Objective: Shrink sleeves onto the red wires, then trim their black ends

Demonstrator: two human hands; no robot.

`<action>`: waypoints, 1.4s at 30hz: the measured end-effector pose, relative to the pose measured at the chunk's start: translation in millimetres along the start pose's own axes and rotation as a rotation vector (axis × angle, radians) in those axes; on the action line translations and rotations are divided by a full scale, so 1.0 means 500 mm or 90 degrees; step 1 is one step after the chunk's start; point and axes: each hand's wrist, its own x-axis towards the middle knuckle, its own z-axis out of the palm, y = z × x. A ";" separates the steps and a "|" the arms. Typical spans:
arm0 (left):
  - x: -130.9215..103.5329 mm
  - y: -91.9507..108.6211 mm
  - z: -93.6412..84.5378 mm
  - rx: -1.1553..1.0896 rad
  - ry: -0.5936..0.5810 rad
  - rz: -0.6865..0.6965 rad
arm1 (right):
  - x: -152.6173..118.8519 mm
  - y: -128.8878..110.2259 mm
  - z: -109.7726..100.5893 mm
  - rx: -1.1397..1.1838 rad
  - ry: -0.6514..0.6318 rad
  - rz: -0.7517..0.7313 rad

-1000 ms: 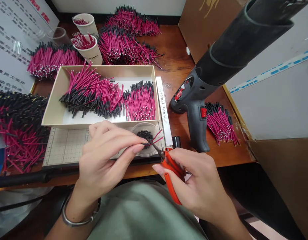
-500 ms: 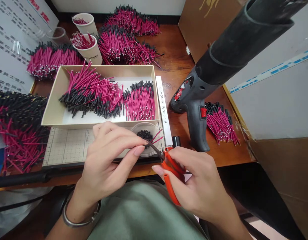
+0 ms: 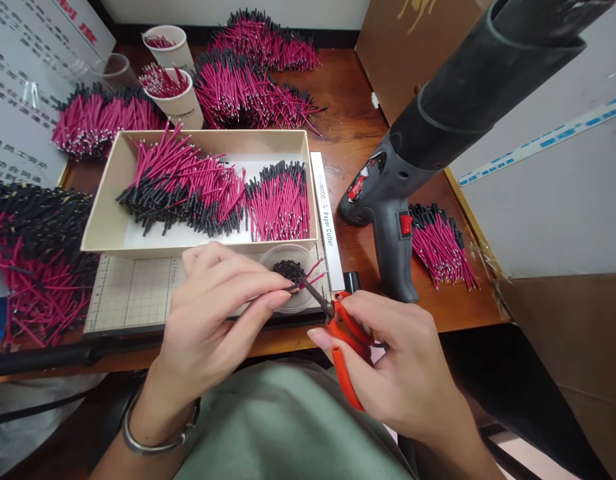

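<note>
My left hand [image 3: 221, 317] pinches a short wire with a black sleeve [image 3: 291, 287] between thumb and forefinger, above the near rim of a round clear dish [image 3: 275, 252]. Small black tube pieces [image 3: 288, 269] lie heaped in that dish, along with a few red wire ends [image 3: 315, 269] at its right side. In my right hand [image 3: 393, 360] is a pair of orange-handled scissors [image 3: 349, 333]. Their narrow dark blades point left toward the pinched wire, the tips close to it. Fingers hide most of the wire.
Behind the hands a cream box [image 3: 198, 248] holds red wires with black ends, resting on a paper cutter [image 3: 133, 287]. A black heat gun [image 3: 395, 247] stands to the right, beside a wire bundle [image 3: 441, 243]. Paper cups [image 3: 183, 110] and further wire piles [image 3: 238, 87] fill the back.
The scissors have shifted slightly right, their tips drawing back a little from my left fingertips. My left hand holds nearly the same place and still pinches the wire.
</note>
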 end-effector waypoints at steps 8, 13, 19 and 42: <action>-0.004 -0.003 -0.003 0.000 -0.020 0.026 | -0.001 0.000 0.002 -0.019 0.006 -0.018; -0.007 -0.002 0.001 0.003 -0.013 0.015 | -0.004 -0.001 -0.001 -0.018 -0.004 -0.009; -0.007 -0.002 0.001 -0.001 -0.019 0.013 | -0.004 -0.001 -0.001 0.007 -0.028 -0.001; -0.007 -0.006 0.000 0.000 -0.018 0.018 | -0.004 0.001 -0.001 0.027 -0.038 0.012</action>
